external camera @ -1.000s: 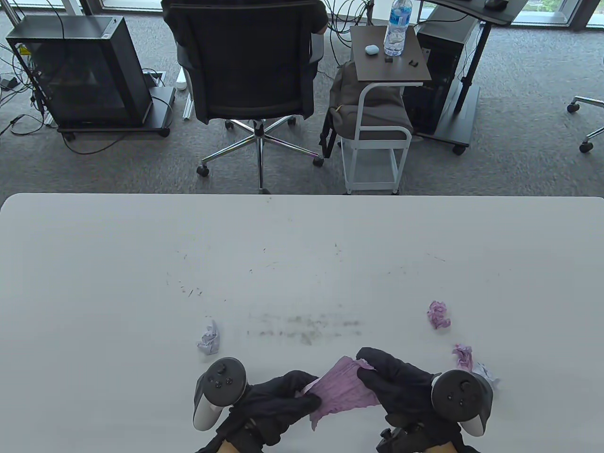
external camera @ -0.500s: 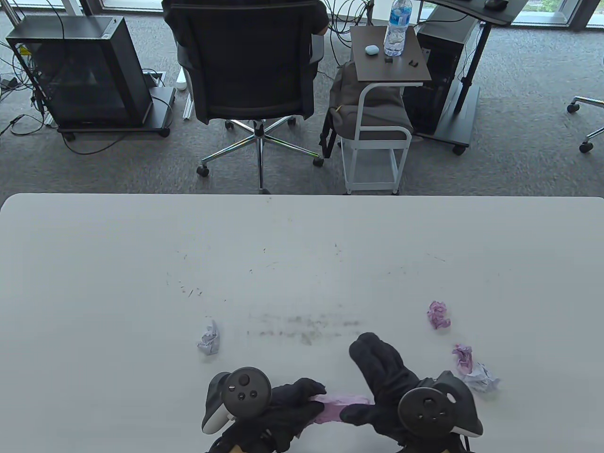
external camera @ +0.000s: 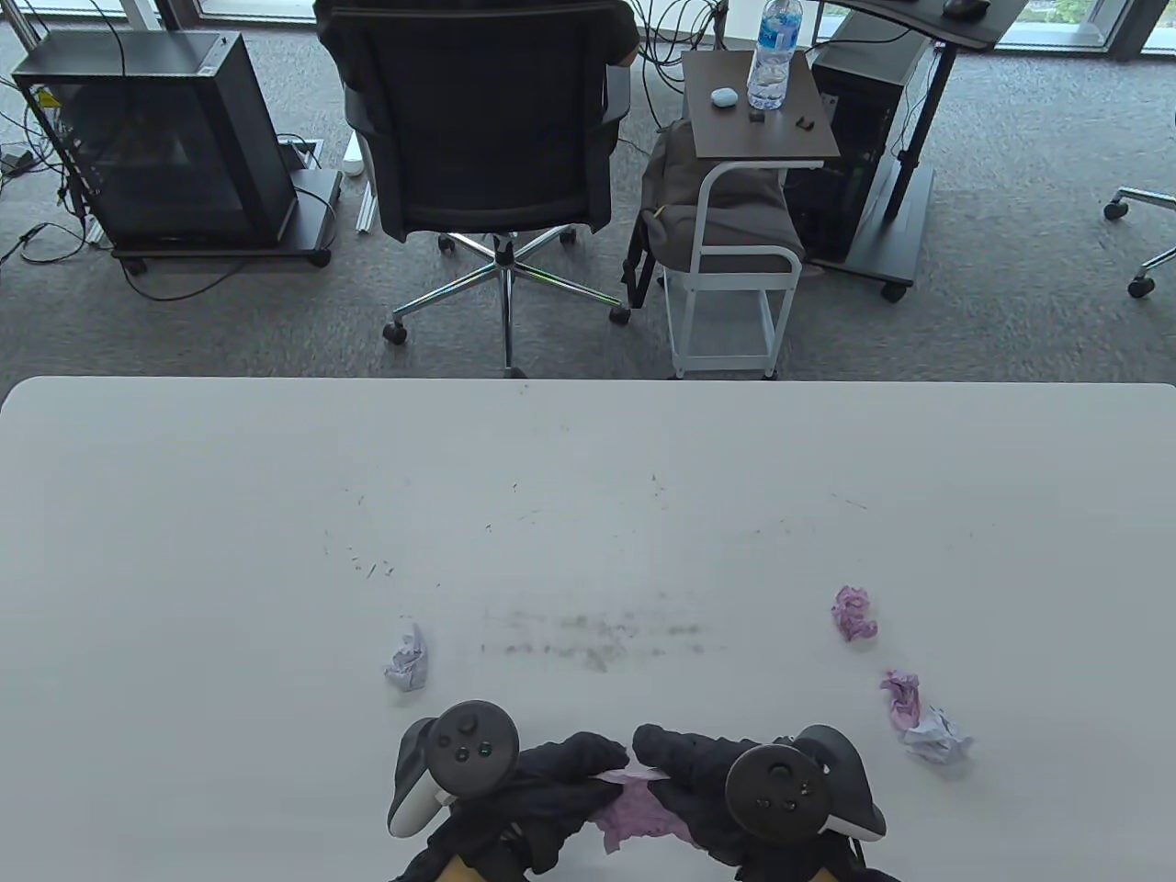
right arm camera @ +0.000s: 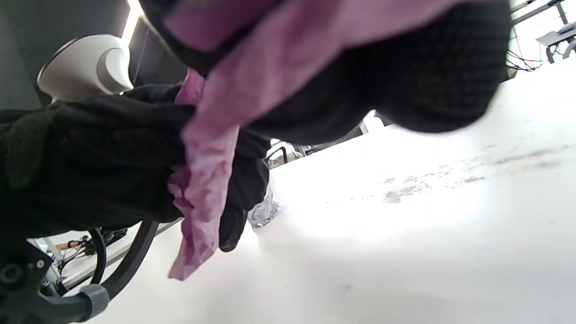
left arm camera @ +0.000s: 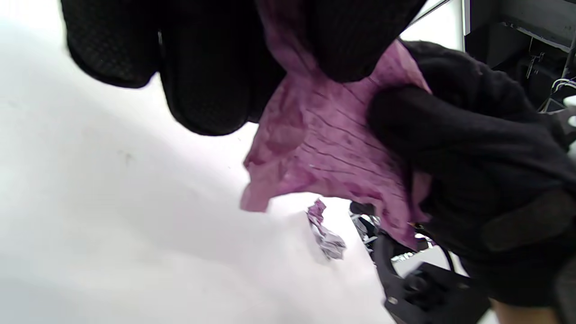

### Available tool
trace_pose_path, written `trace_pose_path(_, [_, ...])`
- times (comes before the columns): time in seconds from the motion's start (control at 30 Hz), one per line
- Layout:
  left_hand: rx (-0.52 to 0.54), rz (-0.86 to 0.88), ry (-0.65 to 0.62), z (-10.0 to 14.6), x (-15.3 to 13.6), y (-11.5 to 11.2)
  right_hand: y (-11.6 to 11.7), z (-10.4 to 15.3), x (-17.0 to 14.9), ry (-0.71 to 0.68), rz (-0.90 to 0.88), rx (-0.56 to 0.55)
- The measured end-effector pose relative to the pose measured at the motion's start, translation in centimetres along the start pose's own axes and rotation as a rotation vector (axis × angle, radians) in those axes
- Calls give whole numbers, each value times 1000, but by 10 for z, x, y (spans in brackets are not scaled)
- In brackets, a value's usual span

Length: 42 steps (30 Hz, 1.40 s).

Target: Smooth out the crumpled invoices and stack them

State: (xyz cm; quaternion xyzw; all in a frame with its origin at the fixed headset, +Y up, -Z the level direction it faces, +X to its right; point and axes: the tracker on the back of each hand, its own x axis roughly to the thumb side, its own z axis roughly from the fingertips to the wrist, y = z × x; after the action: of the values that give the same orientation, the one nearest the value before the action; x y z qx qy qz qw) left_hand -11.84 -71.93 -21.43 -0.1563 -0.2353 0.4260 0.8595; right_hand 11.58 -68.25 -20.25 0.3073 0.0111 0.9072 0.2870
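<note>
A wrinkled pink invoice (external camera: 634, 813) hangs above the white table (external camera: 588, 496) near its front edge, held between both gloved hands. My left hand (external camera: 560, 776) pinches its left side, as the left wrist view shows on the pink invoice (left arm camera: 324, 148). My right hand (external camera: 684, 767) grips the other side, fingers pointing left; the pink invoice (right arm camera: 211, 171) droops from them. Crumpled balls lie on the table: a white one (external camera: 409, 660) to the left, a pink one (external camera: 854, 614) to the right, and a pink and white pair (external camera: 923, 721) nearer the right hand.
A black office chair (external camera: 487, 138) and a white side cart with a water bottle (external camera: 774, 50) stand beyond the table's far edge. Dark smudges (external camera: 597, 638) mark the tabletop ahead of the hands.
Both hands have drawn back toward the front edge and closer together. The pink invoice, spread wide a second ago, now hangs bunched and narrow between them. The right hand turned to point left.
</note>
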Motion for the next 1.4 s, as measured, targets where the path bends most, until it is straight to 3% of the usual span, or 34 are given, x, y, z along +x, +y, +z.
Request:
trace_pose_path(0.1, [95,-87,23,3,-2,7,-6,2,-8,65,-72,-7])
trace_pose_path(0.2, [188,-24,44,7,-7,13,-10,4,-17,113,-169,-34])
trace_pose_path(0.33, [346,14,63,14,-14,20,-17,9,-27,172,-214,-150])
trace_pose_path(0.43, [224,258,-4,12,-17,14,-21,13,-29,170,-211,-248])
trace_pose_path(0.6, [34,335,-95,5,-9,1,-21,14,-19,129,-247,-346])
trace_pose_path(0.8, [82,328,-137,4,0,1,-12,11,-9,90,-337,-334])
trace_pose_path(1.0, [127,328,-98,5,-4,7,-21,15,-25,149,-374,-367])
trace_pose_path(1.1, [145,222,-66,5,-6,10,-25,18,-32,183,-368,-374])
trace_pose_path(1.23, [227,-74,-9,9,-8,15,-25,19,-41,229,-313,-354])
trace_pose_path(1.4, [247,-29,-122,14,4,19,-13,12,-34,173,-304,-229])
